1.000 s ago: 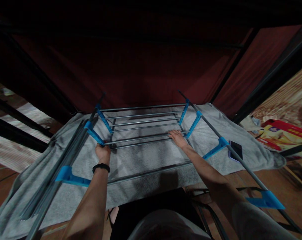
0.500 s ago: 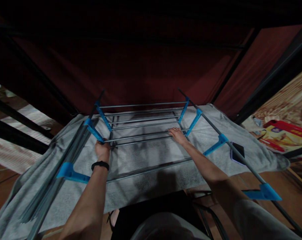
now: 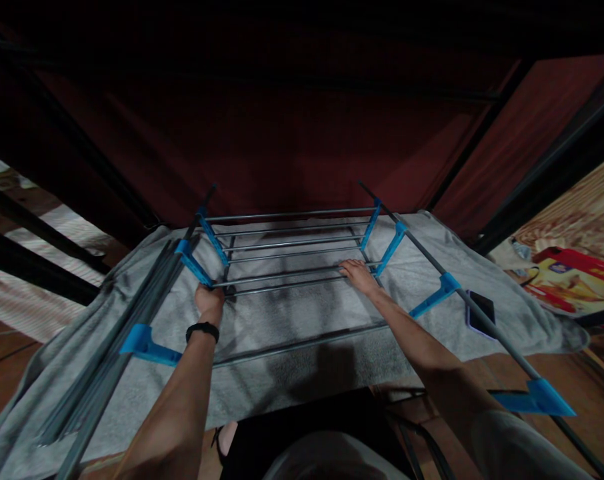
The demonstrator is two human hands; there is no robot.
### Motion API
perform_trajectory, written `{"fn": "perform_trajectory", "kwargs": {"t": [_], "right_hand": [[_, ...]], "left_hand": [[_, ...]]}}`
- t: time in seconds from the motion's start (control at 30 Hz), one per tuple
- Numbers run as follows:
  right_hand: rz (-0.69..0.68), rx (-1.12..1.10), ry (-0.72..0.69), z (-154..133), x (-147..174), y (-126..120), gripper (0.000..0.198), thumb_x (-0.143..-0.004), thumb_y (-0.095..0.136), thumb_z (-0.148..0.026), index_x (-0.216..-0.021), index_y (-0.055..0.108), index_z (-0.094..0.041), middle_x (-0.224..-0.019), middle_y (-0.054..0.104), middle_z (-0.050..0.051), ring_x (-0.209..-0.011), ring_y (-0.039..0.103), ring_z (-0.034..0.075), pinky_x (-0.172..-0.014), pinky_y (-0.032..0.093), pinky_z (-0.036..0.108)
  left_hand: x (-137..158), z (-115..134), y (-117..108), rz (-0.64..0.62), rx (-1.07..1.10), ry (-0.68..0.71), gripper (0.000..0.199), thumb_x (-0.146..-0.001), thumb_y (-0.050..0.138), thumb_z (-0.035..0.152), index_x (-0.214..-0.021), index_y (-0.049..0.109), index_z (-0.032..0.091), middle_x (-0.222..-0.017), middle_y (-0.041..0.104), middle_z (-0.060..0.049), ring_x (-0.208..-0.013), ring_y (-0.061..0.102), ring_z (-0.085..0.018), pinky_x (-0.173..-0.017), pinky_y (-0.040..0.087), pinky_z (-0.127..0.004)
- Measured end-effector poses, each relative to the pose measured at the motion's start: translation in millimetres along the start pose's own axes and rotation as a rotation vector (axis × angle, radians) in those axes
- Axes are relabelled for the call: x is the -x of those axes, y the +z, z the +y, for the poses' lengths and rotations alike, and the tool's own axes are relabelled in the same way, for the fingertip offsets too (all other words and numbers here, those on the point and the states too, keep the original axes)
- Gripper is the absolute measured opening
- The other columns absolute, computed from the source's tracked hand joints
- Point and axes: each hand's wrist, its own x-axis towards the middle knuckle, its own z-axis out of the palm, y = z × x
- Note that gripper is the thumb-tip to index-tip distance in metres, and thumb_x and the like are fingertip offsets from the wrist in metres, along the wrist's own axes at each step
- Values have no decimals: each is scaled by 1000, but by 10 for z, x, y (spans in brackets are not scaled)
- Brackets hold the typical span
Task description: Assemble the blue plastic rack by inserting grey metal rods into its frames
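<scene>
A partly assembled rack of grey metal tubes (image 3: 302, 343) and blue plastic brackets lies on a grey blanket. My left hand (image 3: 209, 303), with a black band on its wrist, is closed at the lower end of a blue bracket (image 3: 196, 267), where cross tubes meet it; some fingers are hidden under the joint. On the right, my right hand (image 3: 359, 275) curls its fingers over a cross tube (image 3: 292, 274), near that tube's right-hand bracket (image 3: 391, 248). Several more cross tubes span the far brackets. Nearer me, a bracket (image 3: 149, 345) on the left side pole points inward.
A bundle of loose grey tubes (image 3: 107, 353) lies along the blanket (image 3: 302, 387) at left. A phone (image 3: 481, 313) rests beside the right side pole (image 3: 475, 307). Dark red panels (image 3: 302, 147) and black frame bars stand behind; a red and yellow package (image 3: 577, 277) is at far right.
The camera view has shifted slightly, moving the rack and phone a little in the picture. Both hands keep their places on the rack.
</scene>
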Motion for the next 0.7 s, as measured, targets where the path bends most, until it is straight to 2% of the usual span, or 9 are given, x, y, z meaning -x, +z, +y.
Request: {"fn": "perform_trajectory", "kwargs": {"t": [0.1,0.2,0.43,0.7], "right_hand": [[22,3,1,-7,8,24,24,-98,50,-28,-113,66,-18,-108,69,10,-104,58,22,-91,38,35],[46,9,2,-16,24,52,23,-98,49,-28,-111,67,-18,-105,69,10,-103,58,23,-91,38,36],[59,25,6,-13,56,86,26,-99,46,-31,-110,67,-19,-107,70,11,-103,59,25,-92,38,36],[40,72,9,-15,56,112,31,-99,43,-34,-114,65,-19,-110,70,12,-105,59,27,-93,37,39]], "left_hand": [[4,37,24,56,-32,-60,21,-58,60,8,-67,48,22,-58,49,0,-64,59,-22,-63,50,-36],[41,71,35,82,-24,-63,21,-60,60,8,-69,48,23,-58,50,1,-66,60,-22,-64,51,-35],[86,45,22,46,-22,-35,23,-65,58,2,-75,49,21,-65,55,0,-69,62,-18,-66,49,-30],[118,18,37,25,32,7,30,-63,65,6,-86,52,21,-76,64,-5,-77,65,-19,-68,50,-30]]}}
